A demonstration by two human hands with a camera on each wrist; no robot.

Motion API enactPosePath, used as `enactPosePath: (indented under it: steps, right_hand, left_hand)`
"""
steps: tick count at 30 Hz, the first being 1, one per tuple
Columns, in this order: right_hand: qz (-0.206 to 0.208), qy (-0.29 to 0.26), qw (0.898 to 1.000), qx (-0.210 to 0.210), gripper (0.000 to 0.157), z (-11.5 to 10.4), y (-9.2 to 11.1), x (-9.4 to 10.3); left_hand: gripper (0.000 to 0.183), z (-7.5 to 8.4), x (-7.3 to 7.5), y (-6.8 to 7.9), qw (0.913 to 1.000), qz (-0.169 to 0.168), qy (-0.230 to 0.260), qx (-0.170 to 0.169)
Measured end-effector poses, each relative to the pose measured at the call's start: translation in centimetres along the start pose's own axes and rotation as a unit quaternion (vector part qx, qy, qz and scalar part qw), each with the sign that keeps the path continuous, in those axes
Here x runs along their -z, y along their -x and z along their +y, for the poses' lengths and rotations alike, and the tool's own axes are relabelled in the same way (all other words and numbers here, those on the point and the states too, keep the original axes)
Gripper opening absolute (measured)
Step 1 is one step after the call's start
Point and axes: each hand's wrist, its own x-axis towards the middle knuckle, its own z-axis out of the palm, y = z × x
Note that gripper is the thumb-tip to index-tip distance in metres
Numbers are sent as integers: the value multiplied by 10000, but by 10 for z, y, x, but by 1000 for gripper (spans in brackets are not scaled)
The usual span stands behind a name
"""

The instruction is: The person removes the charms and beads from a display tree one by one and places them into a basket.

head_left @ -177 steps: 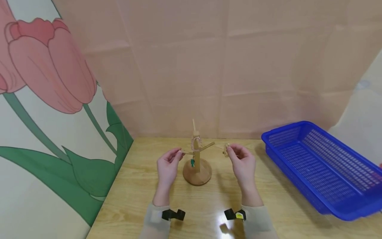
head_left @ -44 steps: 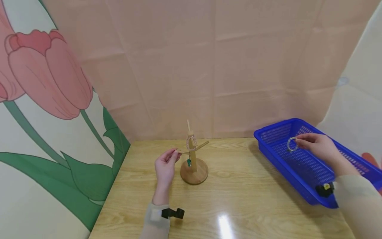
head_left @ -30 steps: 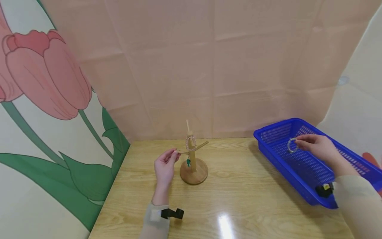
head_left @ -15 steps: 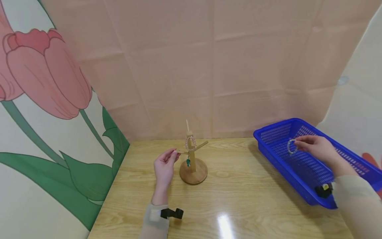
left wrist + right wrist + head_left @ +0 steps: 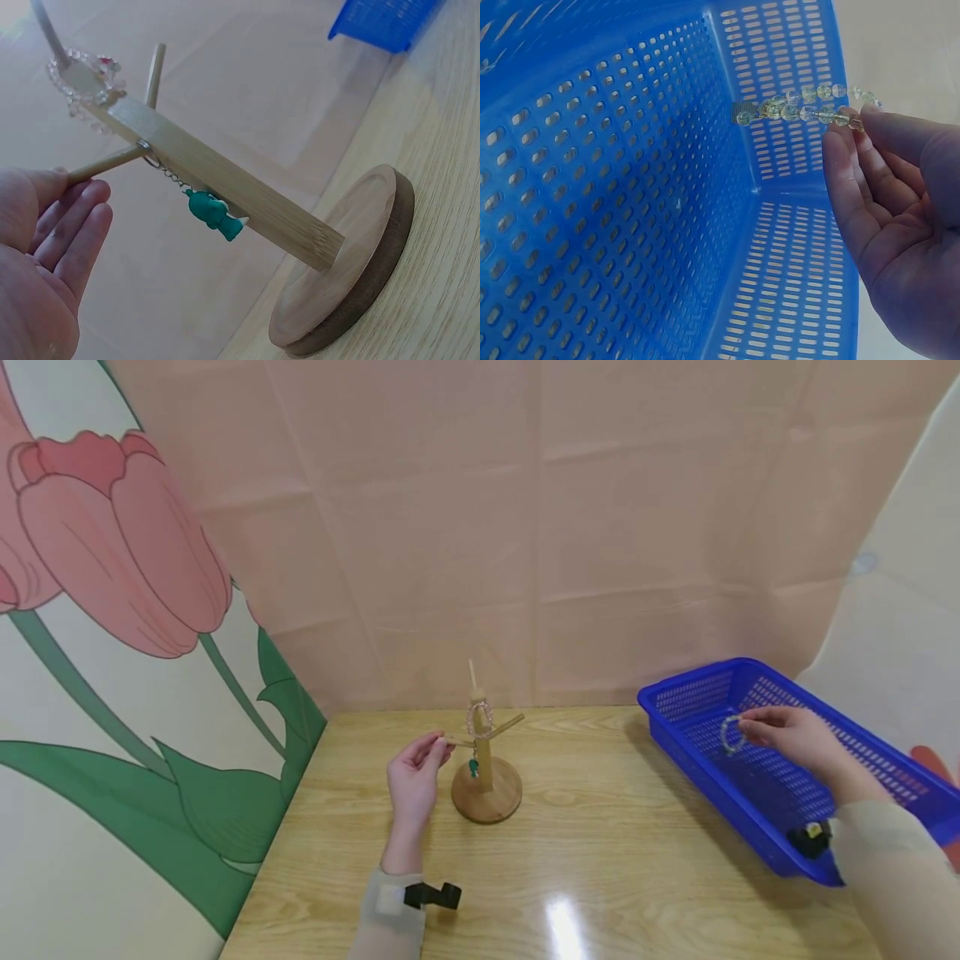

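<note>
My left hand [image 5: 414, 781] pinches the end of a side peg [image 5: 105, 164] on a wooden stand [image 5: 484, 770] with a round base. A teal figure keychain [image 5: 211, 214] hangs by its ring from that peg, close to the post. Around the top of the post is a pinkish clear-bead bracelet [image 5: 57, 72]. Over the blue plastic basket [image 5: 677, 745], my right hand [image 5: 797, 742] holds a bracelet of clear, yellowish-green beads [image 5: 808, 112] between thumb and fingers. The beads hang as a loop, with a small square grey piece [image 5: 742, 112] at their far end.
Another peg [image 5: 507, 725] sticks out to the right of the post, and a thin rod [image 5: 472, 673] rises from its top. The wooden table [image 5: 600, 843] ends at a pink cloth backdrop [image 5: 450, 527]. A tulip mural [image 5: 127, 543] covers the left wall.
Earlier, my right hand held a small gold-toned item beside the stand; now it is over the basket with the beaded bracelet, slightly lower than half a second ago. My left hand stays on the peg.
</note>
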Motion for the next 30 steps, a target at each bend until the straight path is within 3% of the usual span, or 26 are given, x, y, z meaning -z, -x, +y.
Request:
enactPosePath:
  steps: [7,20,30]
  right_hand:
    - [-49,217,9997,-104,53,2,-3,2]
    - [-286,291,9991,-120,53,12,-10,1]
    - [-514,324,9981,-137,53,14,-11,0]
  left_hand:
    - [24,0,1,-2,10000,-11,-46,43]
    - [18,1,1,-4,9999,-33,-105,-79]
    - [19,2,-1,0,9999,51,80,103]
